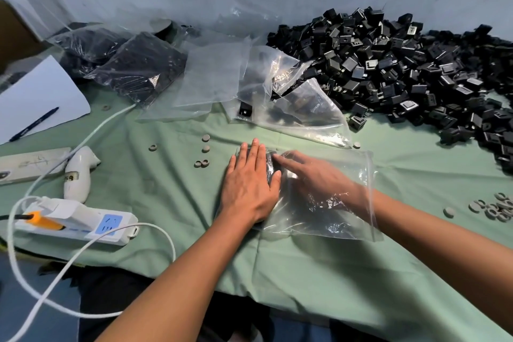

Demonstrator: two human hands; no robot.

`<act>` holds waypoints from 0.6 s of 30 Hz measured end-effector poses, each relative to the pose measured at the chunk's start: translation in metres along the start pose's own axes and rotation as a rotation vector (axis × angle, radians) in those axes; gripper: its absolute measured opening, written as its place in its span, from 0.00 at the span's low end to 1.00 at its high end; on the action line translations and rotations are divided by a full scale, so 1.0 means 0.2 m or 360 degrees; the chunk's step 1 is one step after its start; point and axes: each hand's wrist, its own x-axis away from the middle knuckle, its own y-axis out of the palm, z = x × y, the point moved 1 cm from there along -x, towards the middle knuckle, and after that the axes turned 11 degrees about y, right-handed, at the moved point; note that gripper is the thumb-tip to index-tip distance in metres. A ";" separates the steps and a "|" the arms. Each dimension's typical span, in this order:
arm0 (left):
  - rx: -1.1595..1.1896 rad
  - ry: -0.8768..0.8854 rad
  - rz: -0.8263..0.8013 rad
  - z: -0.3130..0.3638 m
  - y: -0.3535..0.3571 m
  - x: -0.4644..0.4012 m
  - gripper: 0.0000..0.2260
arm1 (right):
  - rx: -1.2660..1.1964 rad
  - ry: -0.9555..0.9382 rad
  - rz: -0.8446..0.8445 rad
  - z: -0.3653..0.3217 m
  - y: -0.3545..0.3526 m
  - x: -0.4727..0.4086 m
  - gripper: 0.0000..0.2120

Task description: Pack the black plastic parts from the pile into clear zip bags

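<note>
Left hand presses flat, fingers spread, on a clear zip bag; right hand is inside it, grip unclear.

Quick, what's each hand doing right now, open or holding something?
Left hand: open, palm flat on the clear zip bag, gripping nothing.
Right hand: inside the bag, fingers extended; any hold cannot be told.

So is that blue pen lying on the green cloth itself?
No, the pen rests on a white sheet of paper at the table's left edge.
</note>
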 end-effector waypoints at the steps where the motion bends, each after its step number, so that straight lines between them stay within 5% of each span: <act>1: 0.0002 -0.0002 0.0002 0.00 0.00 0.00 0.36 | -0.0024 0.0015 -0.0030 0.00 0.00 -0.01 0.29; 4: 0.0004 -0.0002 0.0010 0.00 0.01 0.00 0.36 | -0.0149 0.0020 -0.0015 -0.02 -0.02 0.00 0.26; 8: 0.0008 0.0008 0.0024 0.00 0.01 0.00 0.36 | 0.0076 -0.0081 0.0087 0.00 -0.01 0.05 0.31; 14: 0.0018 0.0011 0.0020 0.00 0.00 0.00 0.36 | 0.0305 0.0027 0.0060 -0.06 0.03 0.00 0.25; 18: 0.0020 0.0014 0.0023 0.00 0.00 0.00 0.35 | -0.0224 0.0140 0.0117 -0.02 0.02 0.01 0.14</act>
